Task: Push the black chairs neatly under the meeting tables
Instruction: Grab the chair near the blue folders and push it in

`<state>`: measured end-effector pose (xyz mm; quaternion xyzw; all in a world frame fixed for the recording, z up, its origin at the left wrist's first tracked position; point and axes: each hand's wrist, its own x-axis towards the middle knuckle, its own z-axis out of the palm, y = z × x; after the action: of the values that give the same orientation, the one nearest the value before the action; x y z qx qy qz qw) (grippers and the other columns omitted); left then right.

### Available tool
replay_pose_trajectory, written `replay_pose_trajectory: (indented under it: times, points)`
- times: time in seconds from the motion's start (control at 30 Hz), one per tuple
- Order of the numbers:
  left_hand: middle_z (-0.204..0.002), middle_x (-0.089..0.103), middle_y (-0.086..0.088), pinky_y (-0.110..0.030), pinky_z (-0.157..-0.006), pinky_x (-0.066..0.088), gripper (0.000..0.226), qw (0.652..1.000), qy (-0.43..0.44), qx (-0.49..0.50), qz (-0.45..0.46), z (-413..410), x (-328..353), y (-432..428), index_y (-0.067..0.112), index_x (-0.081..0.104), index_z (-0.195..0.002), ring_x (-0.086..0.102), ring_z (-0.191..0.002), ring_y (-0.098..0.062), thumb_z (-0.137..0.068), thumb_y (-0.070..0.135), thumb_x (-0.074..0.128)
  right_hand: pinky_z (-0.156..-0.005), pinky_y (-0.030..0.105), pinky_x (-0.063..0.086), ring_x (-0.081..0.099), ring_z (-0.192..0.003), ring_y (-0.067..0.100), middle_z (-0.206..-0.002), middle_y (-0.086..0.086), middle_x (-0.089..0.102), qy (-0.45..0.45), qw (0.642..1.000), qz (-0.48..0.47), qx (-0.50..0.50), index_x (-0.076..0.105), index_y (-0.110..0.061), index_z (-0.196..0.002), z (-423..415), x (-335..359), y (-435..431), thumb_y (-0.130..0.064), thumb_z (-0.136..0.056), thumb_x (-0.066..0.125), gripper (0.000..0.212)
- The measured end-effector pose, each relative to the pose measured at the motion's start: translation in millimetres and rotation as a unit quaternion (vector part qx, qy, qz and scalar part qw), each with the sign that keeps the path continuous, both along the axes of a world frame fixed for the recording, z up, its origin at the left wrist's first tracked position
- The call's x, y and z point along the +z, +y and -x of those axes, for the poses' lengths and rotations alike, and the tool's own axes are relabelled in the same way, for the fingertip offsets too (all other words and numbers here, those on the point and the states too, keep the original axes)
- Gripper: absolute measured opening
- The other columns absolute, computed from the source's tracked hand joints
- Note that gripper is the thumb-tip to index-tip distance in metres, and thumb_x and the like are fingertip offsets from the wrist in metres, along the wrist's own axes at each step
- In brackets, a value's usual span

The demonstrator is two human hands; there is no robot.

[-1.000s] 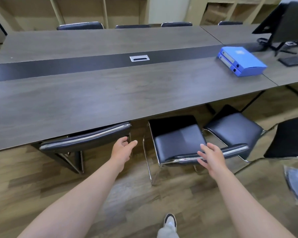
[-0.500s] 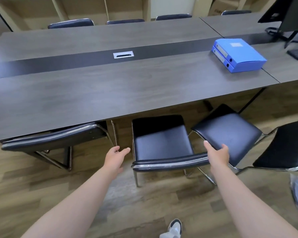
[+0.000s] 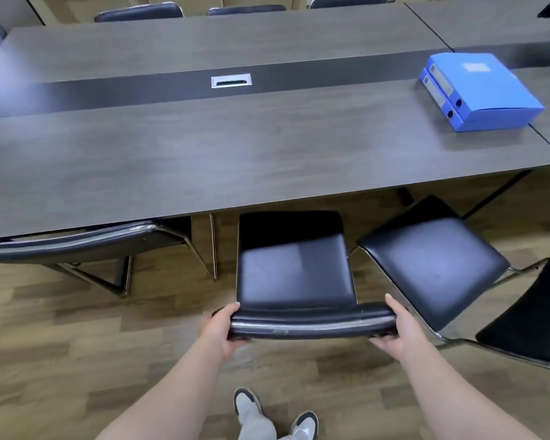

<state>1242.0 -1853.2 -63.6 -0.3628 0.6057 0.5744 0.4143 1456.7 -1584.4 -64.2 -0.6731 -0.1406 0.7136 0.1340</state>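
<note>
Middle chair (image 3: 294, 274) squared to the meeting table (image 3: 235, 154), seat facing the table edge, backrest nearest the camera with its long axis running left to right, parallel to that edge. Front of the seat just under the tabletop lip, the rest out over the wood floor (image 3: 61, 344). Left hand (image 3: 221, 328) clamped round the left end of the backrest, thumb on top, fingers curled underneath. Right hand (image 3: 400, 331) gripping the right end the same way, thumb up along the top edge, fingers tucked below. To the left, another chair (image 3: 77, 242) pushed nearly all the way in, only its backrest and chrome legs showing past the table edge, a clear gap of floor between it and the held chair. To the right, a third chair (image 3: 432, 265) turned at an angle, one seat corner close beside the held chair's right side, little room there. Farther right, part of a fourth chair (image 3: 531, 312) well out from the table. Open floor under the table straight ahead of the seat. Two blue binders (image 3: 480, 90) stacked flat near the table's right end, a cable hatch (image 3: 231, 81) in the dark centre strip. More chair backs (image 3: 138, 11) along the far side. Shoes (image 3: 305, 423) at the bottom edge.
</note>
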Motion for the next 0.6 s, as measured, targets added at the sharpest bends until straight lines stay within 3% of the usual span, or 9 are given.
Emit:
replay_pose_trajectory:
  times: [0.13, 0.23, 0.37, 0.6]
  points:
    - [-0.113, 0.067, -0.023, -0.067, -0.082, 0.055, 0.046, 0.999, -0.018, 0.026, -0.028, 0.4, -7.0, -0.9, 0.003, 0.056, -0.126, 0.065, -0.098, -0.042, -0.084, 0.011, 0.074, -0.106, 0.067, 0.042, 0.054, -0.12, 0.042, -0.134, 0.018, 0.054, 0.005, 1.0, 0.02, -0.013, 0.053, -0.011, -0.136, 3.4, -5.1, -3.3, -0.031, -0.077, 0.086, 0.071]
    - [-0.112, 0.065, -0.026, -0.067, -0.079, 0.057, 0.048, 0.999, -0.007, 0.044, -0.015, -1.0, -12.2, -2.7, 0.002, 0.055, -0.126, 0.065, -0.093, -0.042, -0.081, 0.007, 0.073, -0.084, 0.065, 0.052, 0.06, -0.101, 0.04, -0.131, 0.019, 0.058, -0.002, 1.0, 0.011, -0.012, 0.055, -0.012, -0.128, 3.9, -8.5, -6.0, -0.02, -0.082, 0.079, 0.053]
    - [-0.101, 0.066, -0.026, -0.058, -0.071, 0.06, 0.045, 0.998, -0.003, 0.06, -0.014, -0.9, -15.1, -1.5, -0.003, 0.056, -0.123, 0.065, -0.084, -0.04, -0.08, 0.002, 0.07, -0.066, 0.054, 0.056, 0.061, -0.097, 0.038, -0.123, 0.019, 0.061, -0.032, 0.999, -0.02, -0.018, 0.055, -0.014, -0.119, 7.3, -11.7, -6.9, -0.014, -0.082, 0.072, 0.041]
    - [-0.101, 0.065, -0.027, -0.06, -0.067, 0.06, 0.052, 0.996, -0.016, 0.082, -0.025, 4.4, -17.6, -3.6, -0.002, 0.055, -0.123, 0.066, -0.084, -0.041, -0.073, 0.0, 0.069, -0.064, 0.053, 0.052, 0.059, -0.09, 0.035, -0.106, 0.016, 0.06, -0.035, 0.999, -0.026, -0.021, 0.054, -0.015, -0.102, 12.8, -10.0, -7.2, -0.012, -0.083, 0.067, 0.023]
